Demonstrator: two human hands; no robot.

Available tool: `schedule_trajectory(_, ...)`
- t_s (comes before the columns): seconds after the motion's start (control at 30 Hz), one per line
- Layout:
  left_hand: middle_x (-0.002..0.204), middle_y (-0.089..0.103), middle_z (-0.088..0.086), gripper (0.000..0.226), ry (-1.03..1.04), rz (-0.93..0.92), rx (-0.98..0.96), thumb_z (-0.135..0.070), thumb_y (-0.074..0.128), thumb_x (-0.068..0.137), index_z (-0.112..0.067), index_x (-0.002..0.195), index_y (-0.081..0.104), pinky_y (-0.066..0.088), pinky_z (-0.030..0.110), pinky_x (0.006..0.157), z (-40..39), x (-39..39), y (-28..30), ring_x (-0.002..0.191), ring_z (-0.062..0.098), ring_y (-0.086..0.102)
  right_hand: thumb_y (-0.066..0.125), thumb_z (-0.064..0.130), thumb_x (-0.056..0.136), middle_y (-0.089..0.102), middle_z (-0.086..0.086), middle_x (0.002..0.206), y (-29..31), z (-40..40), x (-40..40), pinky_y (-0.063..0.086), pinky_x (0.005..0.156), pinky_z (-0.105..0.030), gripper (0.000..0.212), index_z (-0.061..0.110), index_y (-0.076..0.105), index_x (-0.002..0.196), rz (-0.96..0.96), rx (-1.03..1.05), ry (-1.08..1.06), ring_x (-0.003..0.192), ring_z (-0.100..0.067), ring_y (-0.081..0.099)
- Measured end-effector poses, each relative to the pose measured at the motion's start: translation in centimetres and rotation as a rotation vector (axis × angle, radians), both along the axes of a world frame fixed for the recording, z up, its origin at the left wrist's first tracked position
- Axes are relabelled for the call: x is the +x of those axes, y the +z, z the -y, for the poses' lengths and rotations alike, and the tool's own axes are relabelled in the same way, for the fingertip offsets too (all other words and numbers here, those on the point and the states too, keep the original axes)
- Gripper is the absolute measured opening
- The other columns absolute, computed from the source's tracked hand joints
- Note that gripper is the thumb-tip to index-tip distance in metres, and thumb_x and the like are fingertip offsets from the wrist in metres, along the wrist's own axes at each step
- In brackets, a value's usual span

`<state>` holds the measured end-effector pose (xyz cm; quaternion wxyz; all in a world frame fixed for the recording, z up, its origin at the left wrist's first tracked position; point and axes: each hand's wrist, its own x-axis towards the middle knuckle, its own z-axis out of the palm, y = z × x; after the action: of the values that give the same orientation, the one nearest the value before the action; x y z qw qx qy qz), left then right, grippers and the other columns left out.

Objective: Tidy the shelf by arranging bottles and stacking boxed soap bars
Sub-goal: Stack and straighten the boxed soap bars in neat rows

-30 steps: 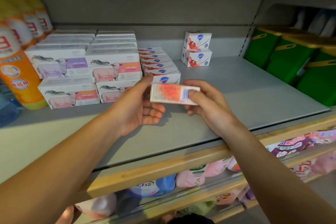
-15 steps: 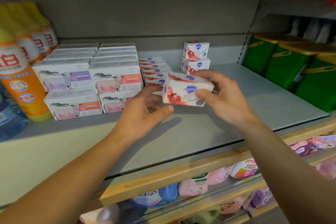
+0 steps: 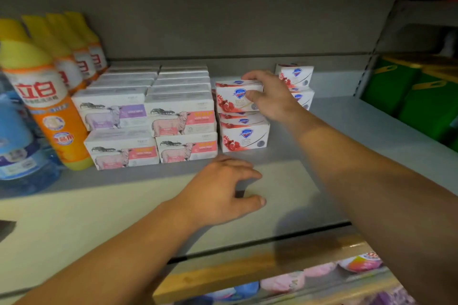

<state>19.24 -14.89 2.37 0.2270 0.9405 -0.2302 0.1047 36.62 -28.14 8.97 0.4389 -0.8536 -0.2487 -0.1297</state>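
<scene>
The right hand (image 3: 270, 96) fingers (image 3: 252, 76) grip a boxed soap bar (image 3: 235, 96) across its top and front. It looks light, stiff, smooth cardboard. The left hand (image 3: 223, 190) rests on the shelf (image 3: 347, 126), fingers loosely curled, empty.

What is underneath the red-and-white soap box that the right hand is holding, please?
Beneath the held soap box lies a row of matching soap boxes on the shelf. The right hand hides its right end.

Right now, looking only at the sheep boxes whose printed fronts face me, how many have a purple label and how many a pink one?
Purple-label sheep boxes: 1
Pink-label sheep boxes: 3
Total: 4
</scene>
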Motion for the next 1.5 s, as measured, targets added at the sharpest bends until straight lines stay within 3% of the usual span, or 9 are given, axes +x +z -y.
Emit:
schedule_trajectory(0.23,0.129,0.062,-0.009,0.054,0.006,0.027,-0.005,-0.052,0.074,0.077,-0.026,0.123,0.067,0.026,0.016,0.109,0.0,0.5,-0.1,0.125,0.006,0.049,0.062,0.019,0.094,0.049,0.005,0.128,-0.9,0.0,1.9,0.046,0.063,-0.005,0.037,0.031,0.054,0.128,-0.041,0.024,0.056,0.098,-0.005,0.06)
schedule_trajectory(0.37,0.122,0.067,-0.01,0.046,0.037,0.037,-0.045,-0.048,0.074,0.078,-0.026,0.118,0.07,0.033,0.017,0.105,0.1,0.6,-0.1,0.118,0.006,0.054,0.06,0.028,0.092,0.056,0.003,0.129,-0.8,3.3,3.6,0.041,0.094,-0.02,0.029,0.025,0.062,0.121,0.028,0.211,-0.243,0.117,-0.013,0.054)
schedule_trajectory(0.5,0.098,0.072,-0.012,0.04,0.128,-0.054,-0.2,-0.053,0.066,0.076,-0.03,0.109,0.072,0.05,0.023,0.084,0.4,0.9,0.5,0.09,0.003,0.064,0.062,0.018,0.087,0.048,-0.01,0.141,-2.4,7.3,5.8,0.033,0.105,-0.027,0.049,0.015,0.055,0.135,0.026,-0.137,-0.449,0.13,-0.029,0.045)
schedule_trajectory(0.67,0.085,0.067,-0.022,0.024,0.242,-0.059,-0.364,-0.037,0.075,0.079,-0.028,0.102,0.074,0.045,0.013,0.077,0.4,1.4,0.2,0.078,-0.008,0.06,0.061,0.027,0.089,0.014,-0.007,0.163,-4.3,8.9,8.0,0.01,0.122,-0.043,0.078,0.021,0.021,0.155,-0.052,-0.637,-0.433,0.149,-0.034,0.008)
schedule_trajectory(0.9,0.093,0.073,-0.014,0.018,0.279,-0.083,-0.44,-0.028,0.076,0.08,-0.026,0.098,0.074,0.05,0.021,0.086,0.6,1.6,0.4,0.088,0.001,0.066,0.069,0.016,0.084,0.044,-0.018,0.143,-5.1,8.7,8.6,0.028,0.114,-0.045,0.061,0.009,0.039,0.137,0.125,-0.555,-0.51,0.136,-0.037,0.033)
schedule_trajectory(1.1,0.096,0.073,-0.014,0.018,0.27,-0.099,-0.454,-0.027,0.075,0.08,-0.025,0.098,0.074,0.05,0.02,0.087,0.6,1.7,0.3,0.09,-0.002,0.066,0.071,0.023,0.085,0.047,-0.015,0.135,-5.3,9.8,7.9,0.035,0.104,-0.043,0.057,0.014,0.051,0.137,0.289,-0.67,-0.54,0.121,-0.038,0.039)
schedule_trajectory(1.23,0.099,0.072,-0.013,0.019,0.253,-0.112,-0.485,-0.024,0.073,0.081,-0.024,0.101,0.072,0.051,0.023,0.09,0.6,1.6,0.6,0.093,0.0,0.066,0.067,0.02,0.088,0.047,-0.016,0.128,-3.6,10.8,4.0,0.035,0.104,-0.036,0.051,0.013,0.054,0.136,0.251,-0.447,-0.431,0.118,-0.036,0.044)
schedule_trajectory(1.37,0.099,0.073,-0.009,0.025,0.253,-0.082,-0.595,-0.021,0.072,0.083,-0.022,0.108,0.069,0.05,0.017,0.084,0.6,1.2,1.1,0.088,0.001,0.066,0.07,0.012,0.086,0.046,-0.005,0.119,-1.1,11.3,-2.5,0.041,0.095,-0.019,0.052,0.018,0.055,0.135,0.161,-0.237,-0.243,0.103,-0.013,0.053)
schedule_trajectory(1.5,0.107,0.072,-0.007,0.036,0.172,-0.094,-0.774,-0.035,0.068,0.082,-0.024,0.116,0.064,0.05,0.016,0.082,0.8,0.4,1.8,0.092,0.005,0.067,0.082,0.008,0.073,0.062,0.012,0.098,0.4,10.1,-9.4,0.044,0.067,-0.002,0.044,0.032,0.061,0.104,0.034,-0.025,-0.034,0.081,0.012,0.057)
